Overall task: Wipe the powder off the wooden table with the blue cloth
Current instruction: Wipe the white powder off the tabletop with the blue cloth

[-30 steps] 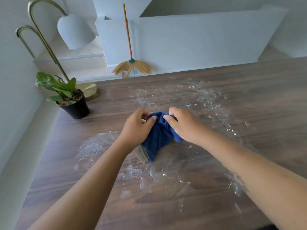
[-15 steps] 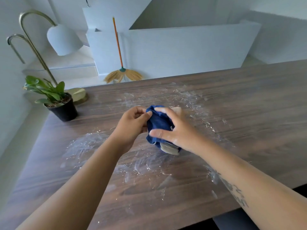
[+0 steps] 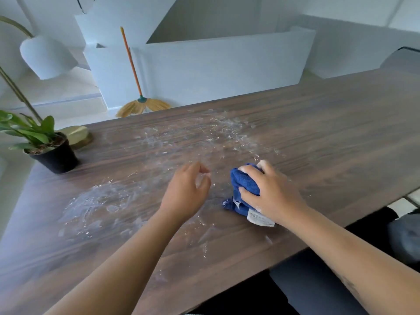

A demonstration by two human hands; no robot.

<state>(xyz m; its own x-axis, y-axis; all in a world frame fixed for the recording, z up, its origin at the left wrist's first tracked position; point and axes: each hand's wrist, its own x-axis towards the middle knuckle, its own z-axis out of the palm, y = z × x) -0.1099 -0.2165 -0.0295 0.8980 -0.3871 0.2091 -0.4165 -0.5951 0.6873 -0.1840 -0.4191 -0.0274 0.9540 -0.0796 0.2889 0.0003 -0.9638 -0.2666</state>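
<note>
— Under my right hand [image 3: 270, 194] the blue cloth [image 3: 244, 185] is sitting bunched on the wooden table [image 3: 341, 133]. My fingers are curling over the wad and pinning it down, with its white tag [image 3: 259, 218] poking out on the wrist side.

— And the other hand? Both were working that cloth a moment ago.

— My left hand [image 3: 184, 192] is hanging just left of the cloth and not touching it, fingers loosely curled, gripping nothing. Half a second back both hands were gathering the cloth up; now it is lying on the wood with one hand on it.

— Meaning what?

— I'm judging that the bunching is finishing and a wiping stroke is starting.

— Where is the mess lying?

— Powder [image 3: 102, 201] is smearing the wood out past my left hand. A second patch is spreading beyond both hands, and thin flecks are trailing between them and nearer me. The cloth is sitting at the right margin of it all, so I'm expecting to sweep leftward. Most of the job is still waiting.
</note>
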